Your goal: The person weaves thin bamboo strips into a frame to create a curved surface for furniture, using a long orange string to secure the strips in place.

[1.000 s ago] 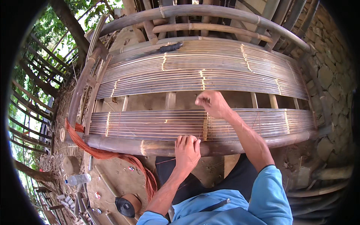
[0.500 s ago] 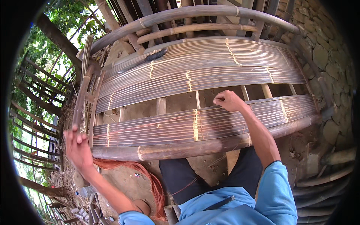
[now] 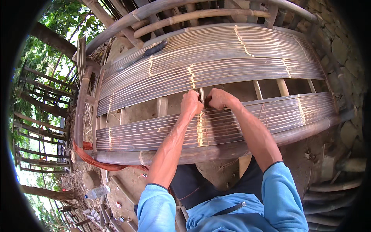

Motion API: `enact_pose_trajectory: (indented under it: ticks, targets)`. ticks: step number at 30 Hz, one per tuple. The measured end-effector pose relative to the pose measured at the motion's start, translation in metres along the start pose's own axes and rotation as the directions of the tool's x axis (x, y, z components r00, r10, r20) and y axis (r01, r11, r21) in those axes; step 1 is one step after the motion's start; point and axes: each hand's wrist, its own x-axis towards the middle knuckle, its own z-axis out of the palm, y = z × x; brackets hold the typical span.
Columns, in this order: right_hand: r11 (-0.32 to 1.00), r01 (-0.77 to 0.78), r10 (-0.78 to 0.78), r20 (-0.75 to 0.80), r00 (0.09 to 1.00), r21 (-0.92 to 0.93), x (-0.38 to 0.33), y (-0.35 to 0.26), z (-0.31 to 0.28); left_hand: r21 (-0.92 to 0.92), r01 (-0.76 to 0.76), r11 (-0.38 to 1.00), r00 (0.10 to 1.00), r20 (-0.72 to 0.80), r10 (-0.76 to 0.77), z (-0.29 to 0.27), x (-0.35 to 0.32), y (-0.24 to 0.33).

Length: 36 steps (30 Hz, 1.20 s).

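Note:
My left hand [image 3: 191, 103] and my right hand [image 3: 220, 98] are close together over the middle of a bamboo bench, at the gap between its slatted panels. Both are closed, with fingertips pinched on either side of a narrow bamboo crosspiece [image 3: 202, 94]. What they pinch is too small or hidden to make out. Under my forearms lies the near slatted panel [image 3: 154, 135], with a thin reddish strand [image 3: 205, 125] on it beside a pale row of bindings [image 3: 200, 133]. Beyond the gap are the far slats [image 3: 216, 71].
A blade with a black-wrapped handle [image 3: 155, 48] lies on the far slats. Orange-red strands [image 3: 102, 164] drape over the bench's left front corner. A plastic bottle [image 3: 98, 191] lies on the ground at left. A stone wall [image 3: 340, 54] rises at right.
My left hand has come from the far left to the middle, and its fingers have closed. My right hand has shifted left to meet it. The orange-red strands now lie over the bench's left corner.

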Motion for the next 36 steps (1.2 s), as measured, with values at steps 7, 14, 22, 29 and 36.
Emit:
enact_pose_trajectory:
  ticks: [7, 14, 22, 29, 36]
  targets:
    - [0.826, 0.346, -0.248, -0.264, 0.932, 0.446, -0.051, 0.009, -0.024, -0.716, 0.406, 0.568, 0.847, 0.529, 0.061, -0.088, -0.015, -0.022]
    - [0.724, 0.532, -0.449, -0.284, 0.847, 0.440, -0.092, -0.019, -0.032, -0.742, -0.041, 0.669, 0.938, 0.202, 0.281, -0.082, -0.082, 0.019]
    - [0.955, 0.286, -0.240, -0.378, 0.894, 0.071, -0.080, 0.035, -0.026, -0.357, 0.112, 0.927, 0.982, -0.106, -0.159, -0.158, -0.217, -0.093]
    - [0.989, -0.026, -0.040, -0.426, 0.904, -0.147, -0.093, 0.031, 0.002, -0.125, 0.742, 0.659, 0.646, -0.132, -0.752, -0.165, -0.461, -0.312]
    - [0.981, 0.031, -0.145, -0.613, 0.777, -0.193, -0.095, 0.041, 0.016, -0.506, 0.411, 0.758, 0.739, -0.302, -0.602, -0.062, -0.383, -0.211]
